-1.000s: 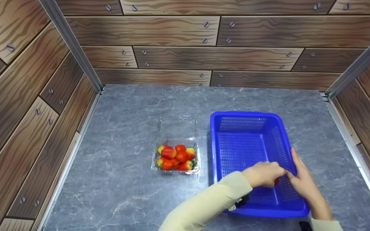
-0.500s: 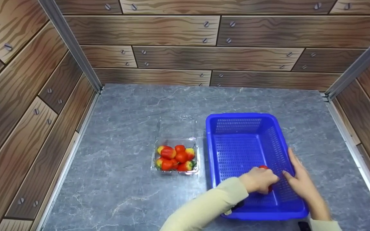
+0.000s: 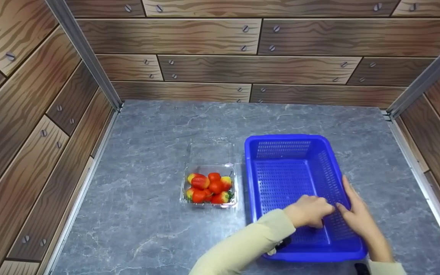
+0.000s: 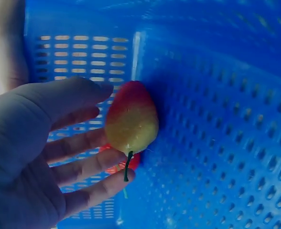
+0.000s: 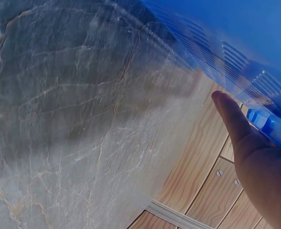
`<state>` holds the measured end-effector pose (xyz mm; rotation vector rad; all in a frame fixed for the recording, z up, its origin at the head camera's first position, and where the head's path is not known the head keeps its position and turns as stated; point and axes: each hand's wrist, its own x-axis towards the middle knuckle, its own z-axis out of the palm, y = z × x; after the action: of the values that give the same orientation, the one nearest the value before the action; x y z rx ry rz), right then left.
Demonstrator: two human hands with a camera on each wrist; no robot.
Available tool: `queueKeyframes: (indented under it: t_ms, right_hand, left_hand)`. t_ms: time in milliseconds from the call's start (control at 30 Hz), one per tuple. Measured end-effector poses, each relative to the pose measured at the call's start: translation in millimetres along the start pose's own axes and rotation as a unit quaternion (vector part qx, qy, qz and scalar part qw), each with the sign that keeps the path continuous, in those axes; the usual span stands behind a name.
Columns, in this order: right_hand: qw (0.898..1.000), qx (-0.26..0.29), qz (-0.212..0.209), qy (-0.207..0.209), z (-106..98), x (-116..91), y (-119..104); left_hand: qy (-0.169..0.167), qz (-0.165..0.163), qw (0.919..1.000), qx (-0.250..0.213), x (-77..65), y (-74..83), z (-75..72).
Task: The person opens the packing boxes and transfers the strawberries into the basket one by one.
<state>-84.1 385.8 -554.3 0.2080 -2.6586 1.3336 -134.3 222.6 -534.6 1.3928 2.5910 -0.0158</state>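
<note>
My left hand point(image 3: 309, 211) reaches down inside a blue perforated basket point(image 3: 248, 179). The left wrist view shows this hand point(image 4: 35, 148) with fingers spread beside a red-and-yellow pear-shaped fruit point(image 4: 132, 119) with a green stem. Its thumb tip is close to the fruit, and the fingers lie partly behind it. A second, red fruit point(image 4: 116, 164) shows partly beneath the fingers. My right hand point(image 3: 361, 215) grips the basket's right side wall, thumb inside and fingers outside. In the right wrist view, part of that hand point(image 5: 260, 162) lies along the outer wall.
To the left of the basket, an open clear plastic clamshell box point(image 3: 210, 206) holds several red and red-and-yellow fruits point(image 3: 216, 186); its lid point(image 3: 210, 151) lies back. Wood-patterned walls point(image 3: 258, 68) enclose the grey marbled tabletop point(image 3: 147, 152).
The basket has shifted slightly left and nearer, along with my right hand. My left hand has moved a little left, away from the right wall. Red fruit near it is now mostly hidden.
</note>
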Motion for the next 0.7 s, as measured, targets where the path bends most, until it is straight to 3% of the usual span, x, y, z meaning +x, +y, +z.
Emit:
queueKeyframes:
  t_ms: [400,700]
  right_hand:
    - [1.000,-0.006,0.007,-0.003,-1.5,-0.6,-0.1]
    - [1.000,0.004,0.017,-0.012,-2.6,0.2,-0.5]
  left_hand:
    - [0.030,-0.008,0.9994,-0.011,-14.0,-19.1,-34.6]
    - [0.080,-0.015,0.9962,-0.034,-33.8,-44.6,-53.5]
